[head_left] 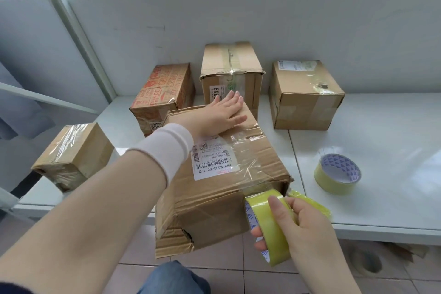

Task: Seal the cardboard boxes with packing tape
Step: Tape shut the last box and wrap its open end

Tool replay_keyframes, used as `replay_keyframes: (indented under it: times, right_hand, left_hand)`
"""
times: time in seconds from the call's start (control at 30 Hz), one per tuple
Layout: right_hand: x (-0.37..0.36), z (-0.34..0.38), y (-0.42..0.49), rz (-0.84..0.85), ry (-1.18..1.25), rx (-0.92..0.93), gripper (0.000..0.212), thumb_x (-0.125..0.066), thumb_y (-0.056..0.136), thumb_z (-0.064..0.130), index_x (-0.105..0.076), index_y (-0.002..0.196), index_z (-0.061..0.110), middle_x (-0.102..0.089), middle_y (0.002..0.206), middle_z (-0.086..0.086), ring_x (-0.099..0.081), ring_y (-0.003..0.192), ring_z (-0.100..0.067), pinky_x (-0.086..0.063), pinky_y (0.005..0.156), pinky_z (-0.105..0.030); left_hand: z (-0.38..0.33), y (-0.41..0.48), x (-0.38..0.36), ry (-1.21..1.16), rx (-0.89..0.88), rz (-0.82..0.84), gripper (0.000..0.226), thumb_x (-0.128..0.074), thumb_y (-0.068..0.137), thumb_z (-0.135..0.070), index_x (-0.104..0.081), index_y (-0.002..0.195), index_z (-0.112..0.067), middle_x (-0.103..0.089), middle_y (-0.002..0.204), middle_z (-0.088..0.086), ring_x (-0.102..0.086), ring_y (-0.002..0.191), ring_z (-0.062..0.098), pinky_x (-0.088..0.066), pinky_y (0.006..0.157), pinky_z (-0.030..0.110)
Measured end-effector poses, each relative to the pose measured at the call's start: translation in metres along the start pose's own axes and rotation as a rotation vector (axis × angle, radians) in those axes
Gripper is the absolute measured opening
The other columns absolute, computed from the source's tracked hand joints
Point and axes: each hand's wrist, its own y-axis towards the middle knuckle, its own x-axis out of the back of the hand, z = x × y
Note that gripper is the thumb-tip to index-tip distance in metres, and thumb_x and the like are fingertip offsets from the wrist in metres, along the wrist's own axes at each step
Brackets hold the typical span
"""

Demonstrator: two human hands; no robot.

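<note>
on the box (222,174), the left hand (214,117) presses flat; the right hand (303,222) grips a tape roll (269,222).

You have a plain brown cardboard box (222,188) in front of you, with a white label (212,160) printed in black barcodes and a little red. The tape roll (267,222) in your right hand (307,227) is yellow-green, its white core patterned with blue-purple triangles, like the second roll (337,174) on the white tabletop (381,198). The printed box (162,93) behind carries dense red lettering.
</note>
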Motion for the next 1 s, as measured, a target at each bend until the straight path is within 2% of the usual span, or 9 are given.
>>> replay_keyframes:
  times: [0.07,0.2,0.4,0.57,0.7,0.77,0.87,0.93,1.0]
  right_hand:
    - [0.0,-0.001,0.0,0.007,-0.004,-0.001,0.026,-0.051,0.085,0.033,-0.056,0.087,0.008,-0.069,0.057,-0.008,-0.064,0.044,-0.02,-0.052,0.049,-0.032]
    - [-0.001,-0.005,0.0,0.0,0.008,0.011,0.026,-0.052,0.085,0.034,-0.056,0.087,0.009,-0.069,0.057,-0.008,-0.064,0.045,-0.02,-0.053,0.055,-0.036]
    - [0.001,-0.008,0.002,0.008,0.012,0.031,0.025,-0.052,0.085,0.036,-0.056,0.088,0.011,-0.07,0.059,-0.006,-0.064,0.046,-0.018,-0.053,0.052,-0.031]
    - [0.004,-0.011,0.003,0.051,0.025,0.06,0.027,-0.05,0.087,0.036,-0.056,0.091,0.009,-0.071,0.06,-0.006,-0.065,0.049,-0.017,-0.054,0.051,-0.027]
    - [0.017,-0.022,-0.002,0.148,0.032,0.139,0.036,-0.05,0.077,0.039,-0.059,0.096,0.01,-0.073,0.069,0.002,-0.068,0.063,-0.01,-0.054,0.058,-0.025]
    - [0.027,-0.03,-0.008,0.209,-0.016,0.2,0.03,-0.058,0.084,0.04,-0.06,0.1,0.015,-0.074,0.078,0.007,-0.069,0.076,-0.005,-0.052,0.068,-0.022]
    - [0.032,-0.044,-0.014,0.258,-0.104,0.259,0.031,-0.059,0.085,0.04,-0.059,0.104,0.016,-0.075,0.083,0.002,-0.068,0.086,-0.009,-0.051,0.079,-0.02]
    - [0.03,-0.047,-0.014,0.232,-0.157,0.3,0.03,-0.053,0.084,0.04,-0.059,0.102,0.017,-0.074,0.079,0.006,-0.066,0.085,-0.004,-0.048,0.078,-0.013]
    - [0.027,-0.046,-0.014,0.198,-0.182,0.332,0.035,-0.05,0.079,0.044,-0.06,0.099,0.016,-0.074,0.075,0.009,-0.066,0.082,-0.001,-0.046,0.076,-0.011]
  left_hand:
    - [-0.004,-0.004,0.0,-0.044,-0.013,-0.07,0.064,-0.019,0.101,-0.044,0.008,0.15,-0.012,0.018,0.157,0.003,0.018,0.144,0.012,0.012,0.114,0.03]
    - [-0.012,-0.008,-0.006,-0.007,-0.024,-0.013,0.065,-0.021,0.101,-0.046,0.004,0.151,-0.013,0.012,0.159,0.002,0.015,0.145,0.011,0.011,0.116,0.03]
    - [-0.02,-0.012,-0.011,0.014,-0.041,-0.013,0.065,-0.022,0.101,-0.046,0.004,0.151,-0.014,0.012,0.159,0.001,0.015,0.145,0.011,0.011,0.116,0.029]
    - [-0.054,-0.057,-0.02,-0.187,-0.074,-0.094,0.055,-0.04,0.099,-0.034,-0.025,0.149,-0.014,-0.012,0.159,0.002,-0.001,0.147,0.014,0.005,0.115,0.027]
    - [-0.078,-0.139,-0.054,-0.577,-0.037,-0.413,0.03,-0.054,0.094,-0.03,-0.06,0.123,-0.026,-0.052,0.132,-0.019,-0.043,0.126,-0.004,-0.034,0.108,0.026]
    - [-0.088,-0.158,-0.062,-0.546,0.024,-0.586,0.033,-0.051,0.09,-0.046,-0.063,0.117,-0.031,-0.057,0.119,-0.027,-0.052,0.113,-0.004,-0.044,0.097,0.022]
    - [-0.099,-0.145,-0.059,-0.253,0.044,-0.507,0.058,-0.037,0.09,-0.062,-0.05,0.136,-0.029,-0.045,0.143,-0.013,-0.035,0.135,0.004,-0.031,0.11,0.027]
    - [-0.096,-0.13,-0.06,-0.142,0.07,-0.37,0.057,-0.031,0.093,-0.058,-0.037,0.143,-0.033,-0.03,0.153,-0.012,-0.02,0.143,0.005,-0.021,0.116,0.032]
    - [-0.088,-0.121,-0.064,-0.142,0.069,-0.376,0.048,-0.035,0.096,-0.049,-0.04,0.141,-0.036,-0.03,0.152,-0.016,-0.02,0.143,0.004,-0.023,0.115,0.032]
